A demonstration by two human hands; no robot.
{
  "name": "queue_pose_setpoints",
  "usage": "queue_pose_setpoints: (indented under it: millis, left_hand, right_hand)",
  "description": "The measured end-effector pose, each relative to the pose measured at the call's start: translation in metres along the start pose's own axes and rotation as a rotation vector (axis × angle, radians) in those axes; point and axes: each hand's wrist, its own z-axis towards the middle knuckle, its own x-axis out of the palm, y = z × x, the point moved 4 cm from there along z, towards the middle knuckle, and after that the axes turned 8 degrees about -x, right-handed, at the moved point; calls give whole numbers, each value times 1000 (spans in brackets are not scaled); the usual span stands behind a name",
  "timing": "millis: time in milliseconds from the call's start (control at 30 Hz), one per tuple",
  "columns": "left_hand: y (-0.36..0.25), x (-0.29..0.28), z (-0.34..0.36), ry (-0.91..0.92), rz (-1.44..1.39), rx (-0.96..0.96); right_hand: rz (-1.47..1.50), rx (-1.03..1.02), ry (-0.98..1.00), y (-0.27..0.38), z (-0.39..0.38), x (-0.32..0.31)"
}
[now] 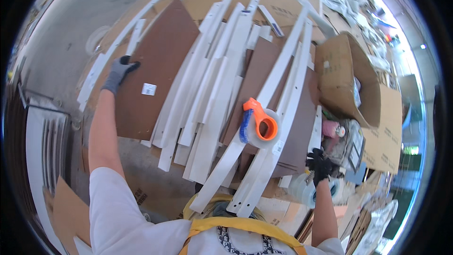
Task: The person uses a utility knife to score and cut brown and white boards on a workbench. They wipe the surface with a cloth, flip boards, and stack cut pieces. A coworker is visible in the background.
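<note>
My left hand [120, 73], in a grey glove, grips the left edge of a large brown board [155, 80] with a white label. Long white strips [207, 89] lie beside it, among more brown panels [247, 85]. On the strips to the right rests an orange tape dispenser [255, 113] with a clear roll. My right hand [318, 165], in a black glove, has its fingers curled round something small that I cannot make out, just above clear plastic rolls [302, 189] and left of a grey case [351, 146].
An open cardboard box [339, 75] and a pink spool [332, 130] sit at the right. Cardboard sheets [387, 127] and piled materials line the right side. A rack with white panels [49, 151] stands at the left beside the concrete floor [61, 52].
</note>
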Motion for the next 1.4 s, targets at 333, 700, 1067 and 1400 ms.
queue_pose_setpoints:
  millis: [333, 700, 1067, 1400]
  left_hand:
    - [20, 70, -35, -184, 285, 274]
    - [-82, 210, -356, 311, 192, 186]
    - [0, 119, -288, -11, 259, 61]
    - [-103, 253, -331, 127, 67, 261]
  right_hand:
    - [-352, 18, 66, -35, 107, 99]
    - [-531, -292, 197, 3, 124, 220]
    - [-263, -452, 723, 60, 60, 350]
    - [-877, -34, -261, -97, 174, 33]
